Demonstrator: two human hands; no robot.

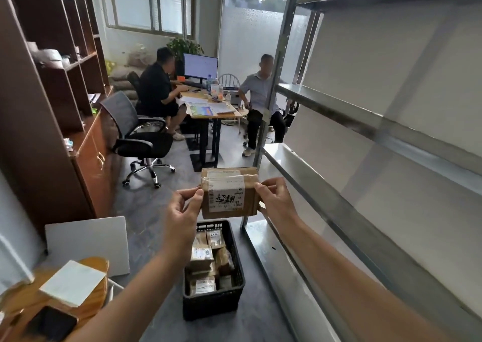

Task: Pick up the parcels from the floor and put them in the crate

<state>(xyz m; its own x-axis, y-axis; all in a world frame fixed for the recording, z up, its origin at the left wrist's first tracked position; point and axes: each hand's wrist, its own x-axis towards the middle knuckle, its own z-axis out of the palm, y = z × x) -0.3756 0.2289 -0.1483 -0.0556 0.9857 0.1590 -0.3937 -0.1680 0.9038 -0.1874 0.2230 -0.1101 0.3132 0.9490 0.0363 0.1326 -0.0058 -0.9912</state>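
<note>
A tall grey metal shelf rack [365, 138] is standing along the right side, its flat shelves bare. A big brown wooden cabinet [49, 86] is lining the left. Smooth grey floor [146, 211] is lying open between them. A black plastic crate with holes [236, 271] is sitting on that floor, just beside the rack's bottom edge, and small brown cardboard parcels [202, 257] are filling it. A brown taped box with a white label [229, 193] is hanging above the crate's far rim. The left hand [182, 211] and right hand [277, 198] are pinching its two sides.
</note>
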